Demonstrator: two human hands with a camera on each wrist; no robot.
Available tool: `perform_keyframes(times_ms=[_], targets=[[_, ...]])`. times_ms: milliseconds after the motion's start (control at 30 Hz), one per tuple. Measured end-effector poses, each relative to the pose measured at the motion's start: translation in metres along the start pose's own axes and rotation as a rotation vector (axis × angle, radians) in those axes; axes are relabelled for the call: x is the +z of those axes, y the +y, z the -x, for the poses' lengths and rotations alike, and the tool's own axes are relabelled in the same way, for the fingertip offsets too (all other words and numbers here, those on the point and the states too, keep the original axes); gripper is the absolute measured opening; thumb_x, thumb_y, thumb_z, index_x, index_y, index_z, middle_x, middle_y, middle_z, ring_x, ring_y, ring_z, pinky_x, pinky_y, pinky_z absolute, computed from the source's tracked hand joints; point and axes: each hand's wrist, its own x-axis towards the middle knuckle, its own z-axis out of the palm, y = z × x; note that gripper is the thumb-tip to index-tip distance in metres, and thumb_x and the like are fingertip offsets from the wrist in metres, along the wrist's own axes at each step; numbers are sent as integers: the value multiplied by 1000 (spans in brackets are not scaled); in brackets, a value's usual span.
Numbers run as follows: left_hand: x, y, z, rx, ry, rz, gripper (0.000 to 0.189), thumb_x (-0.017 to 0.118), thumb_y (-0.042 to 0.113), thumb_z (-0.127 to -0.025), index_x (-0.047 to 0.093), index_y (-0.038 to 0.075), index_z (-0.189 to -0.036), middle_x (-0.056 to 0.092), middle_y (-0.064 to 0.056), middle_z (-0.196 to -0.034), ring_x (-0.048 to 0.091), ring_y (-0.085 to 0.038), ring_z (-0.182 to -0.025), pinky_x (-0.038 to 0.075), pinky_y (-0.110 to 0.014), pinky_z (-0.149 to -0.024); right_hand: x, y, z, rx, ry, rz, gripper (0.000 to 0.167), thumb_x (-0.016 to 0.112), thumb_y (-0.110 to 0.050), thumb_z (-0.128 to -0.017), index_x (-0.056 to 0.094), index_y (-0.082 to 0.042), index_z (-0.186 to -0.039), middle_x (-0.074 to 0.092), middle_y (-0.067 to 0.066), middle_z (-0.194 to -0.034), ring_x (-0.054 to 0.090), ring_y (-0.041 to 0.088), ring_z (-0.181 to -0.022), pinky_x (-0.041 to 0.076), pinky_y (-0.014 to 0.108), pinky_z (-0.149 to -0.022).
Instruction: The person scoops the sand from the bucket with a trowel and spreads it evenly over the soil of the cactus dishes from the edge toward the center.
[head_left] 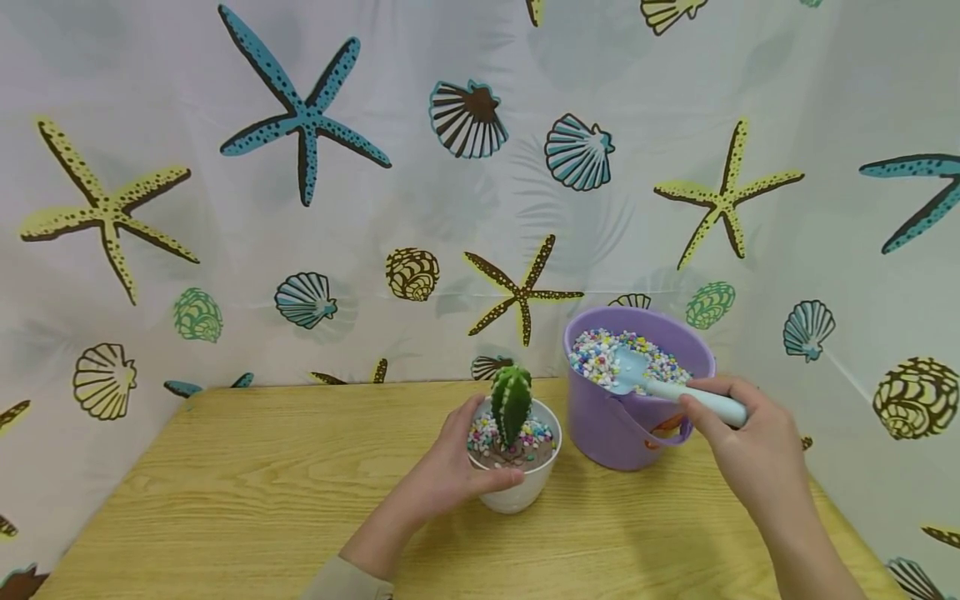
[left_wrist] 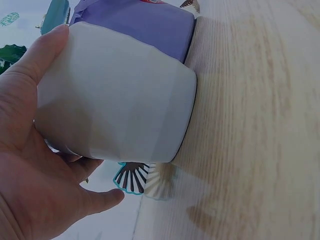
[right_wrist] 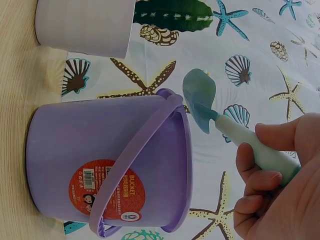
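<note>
A white flower pot [head_left: 516, 497] stands on the table with a green cactus [head_left: 512, 408] upright in brown soil. Small multicoloured pebbles [head_left: 536, 430] cover part of that soil. My left hand [head_left: 448, 475] holds the pot from its left side, thumb at the front and fingers round the back. To the right, my right hand [head_left: 761, 446] grips the pale handle of a light blue toy shovel [right_wrist: 250, 135]. Its blade is above the rim of a purple bucket [head_left: 609, 429], over the many coloured pebbles [head_left: 596, 354] inside.
The wooden table [head_left: 285, 475] runs back to a white curtain [head_left: 420, 208] printed with starfish and shells. The bucket stands close behind and right of the pot, its handle [right_wrist: 135, 155] hanging down on the near side.
</note>
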Motion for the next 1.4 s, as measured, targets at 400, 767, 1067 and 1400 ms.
perform_keyframes(times_ms=[400, 767, 1067, 1400], targets=[[0, 1, 0, 0, 1, -1, 128, 98, 48, -82, 19, 11, -177, 27, -26, -174, 36, -50, -156, 34, -71, -123, 7, 0, 11, -38, -33, 26, 36, 81, -44, -103, 79, -19, -129, 72, 7, -105, 53, 19, -75, 45, 31, -57], [1, 0, -1, -1, 3, 14, 128, 99, 46, -82, 20, 11, -177, 27, -25, -174, 36, -50, -156, 34, -71, -123, 15, 1, 17, -55, -83, 4, 31, 83, -39, -102, 80, -21, -126, 79, 1, -102, 55, 18, -74, 47, 30, -60], [1, 0, 0, -10, -1, -1, 127, 98, 48, -83, 19, 13, -177, 24, -26, -176, 33, -51, -158, 32, -73, -123, 21, 3, 19, -47, -123, 23, 30, 82, -38, -103, 78, -21, -127, 79, 1, -103, 59, 19, -80, 49, 30, -63], [1, 1, 0, -3, -1, -9, 127, 97, 48, -84, 19, 12, -177, 24, -26, -176, 32, -52, -158, 31, -73, -124, 25, 2, 20, -58, -134, 61, 29, 82, -37, -103, 78, -22, -126, 71, 4, -96, 57, 20, -77, 49, 30, -61]])
